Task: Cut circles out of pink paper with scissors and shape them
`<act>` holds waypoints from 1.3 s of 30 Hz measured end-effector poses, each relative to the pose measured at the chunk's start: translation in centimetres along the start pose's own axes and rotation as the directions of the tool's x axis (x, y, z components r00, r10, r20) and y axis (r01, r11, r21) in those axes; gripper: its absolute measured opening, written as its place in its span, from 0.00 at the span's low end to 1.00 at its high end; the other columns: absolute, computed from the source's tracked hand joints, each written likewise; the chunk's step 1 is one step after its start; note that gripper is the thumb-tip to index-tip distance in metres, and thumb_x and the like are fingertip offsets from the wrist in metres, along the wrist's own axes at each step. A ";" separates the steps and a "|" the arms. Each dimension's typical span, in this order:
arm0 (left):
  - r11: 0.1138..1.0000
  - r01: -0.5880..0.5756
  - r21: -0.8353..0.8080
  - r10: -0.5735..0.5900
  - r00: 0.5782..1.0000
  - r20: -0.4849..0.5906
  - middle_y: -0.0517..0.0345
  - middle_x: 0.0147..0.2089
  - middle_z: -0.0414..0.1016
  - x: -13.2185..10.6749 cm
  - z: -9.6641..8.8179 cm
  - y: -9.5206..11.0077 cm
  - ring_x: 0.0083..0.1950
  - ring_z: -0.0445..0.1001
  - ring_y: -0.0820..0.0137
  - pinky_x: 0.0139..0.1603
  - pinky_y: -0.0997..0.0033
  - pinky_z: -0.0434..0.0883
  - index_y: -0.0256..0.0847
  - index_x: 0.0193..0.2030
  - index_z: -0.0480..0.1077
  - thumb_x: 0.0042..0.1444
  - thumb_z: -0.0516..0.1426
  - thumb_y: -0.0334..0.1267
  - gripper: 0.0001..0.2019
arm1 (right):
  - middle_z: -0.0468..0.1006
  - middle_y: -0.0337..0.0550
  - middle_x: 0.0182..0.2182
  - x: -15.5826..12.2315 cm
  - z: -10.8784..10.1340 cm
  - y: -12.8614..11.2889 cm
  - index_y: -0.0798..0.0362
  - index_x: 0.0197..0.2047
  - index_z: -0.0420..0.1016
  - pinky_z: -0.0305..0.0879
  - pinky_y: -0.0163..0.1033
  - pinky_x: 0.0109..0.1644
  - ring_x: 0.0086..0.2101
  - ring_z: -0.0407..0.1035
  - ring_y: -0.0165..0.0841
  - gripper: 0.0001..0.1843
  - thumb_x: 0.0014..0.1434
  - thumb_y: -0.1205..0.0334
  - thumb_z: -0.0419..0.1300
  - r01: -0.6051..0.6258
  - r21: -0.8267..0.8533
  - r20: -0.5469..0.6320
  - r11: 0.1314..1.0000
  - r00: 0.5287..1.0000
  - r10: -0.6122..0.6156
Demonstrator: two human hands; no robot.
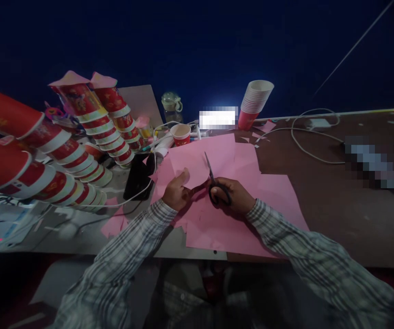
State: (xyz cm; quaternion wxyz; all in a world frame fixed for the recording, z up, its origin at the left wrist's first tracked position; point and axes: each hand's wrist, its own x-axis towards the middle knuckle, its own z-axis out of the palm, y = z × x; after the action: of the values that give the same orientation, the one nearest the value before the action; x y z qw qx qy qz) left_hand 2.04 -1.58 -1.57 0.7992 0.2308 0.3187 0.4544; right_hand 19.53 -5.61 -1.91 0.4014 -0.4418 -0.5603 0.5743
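My left hand (pixel 176 192) grips a piece of pink paper (pixel 194 176), thumb on top and fingers underneath. In my right hand (pixel 234 195) is a pair of scissors (pixel 212 176) with black handles, the blades pointing up and away from me. The blades are at the right edge of the held paper; whether they touch it I cannot tell. Below both hands, larger pink sheets (pixel 231 228) overlap on the table. Just beyond the held piece stands a red and white paper cup (pixel 180 133).
Tall stacks of red paper cups (pixel 94 121) lean at the left, some topped with pink paper. Another cup stack (pixel 252 105) stands at the back right. A dark phone (pixel 138 178), white cables (pixel 300 130) and a lidded bottle (pixel 172 107) lie or stand around.
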 end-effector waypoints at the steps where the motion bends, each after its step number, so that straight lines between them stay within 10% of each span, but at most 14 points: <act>1: 1.000 -0.011 -0.002 0.011 1.000 -0.006 0.48 0.42 0.81 0.0 0.0 0.0 0.47 0.80 0.59 0.55 0.55 0.74 0.35 0.46 0.74 0.57 0.59 0.40 0.13 | 0.67 0.35 0.18 0.0 0.0 0.0 0.54 0.35 0.68 0.62 0.34 0.21 0.18 0.64 0.28 0.26 0.51 0.37 0.61 -0.010 0.004 -0.001 1.000 1.000 0.010; 18: 0.999 -0.022 -0.024 0.017 0.979 -0.205 0.52 0.38 0.81 -0.5 1.3 1.3 0.39 0.80 0.64 0.50 0.56 0.76 0.35 0.47 0.72 0.58 0.57 0.32 0.11 | 0.67 0.35 0.23 0.0 0.1 0.1 0.54 0.41 0.72 0.72 0.37 0.27 0.24 0.63 0.28 0.28 0.42 0.43 0.69 -0.174 0.039 -0.053 0.984 0.983 0.176; 39: 0.999 -0.046 0.005 0.047 0.992 -0.120 0.53 0.43 0.80 0.1 -0.2 0.9 0.53 0.76 0.57 0.57 0.54 0.74 0.39 0.47 0.72 0.49 0.63 0.35 0.17 | 0.66 0.34 0.21 0.2 0.0 0.3 0.53 0.37 0.72 0.71 0.37 0.26 0.22 0.62 0.28 0.24 0.44 0.44 0.68 -0.155 0.026 -0.036 0.988 0.987 0.156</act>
State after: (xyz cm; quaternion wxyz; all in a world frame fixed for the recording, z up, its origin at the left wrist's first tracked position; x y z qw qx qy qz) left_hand 1.35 -1.06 -1.12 0.7676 0.2113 0.3610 0.4856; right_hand 19.53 -5.47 -2.18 0.3709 -0.4907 -0.5097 0.6016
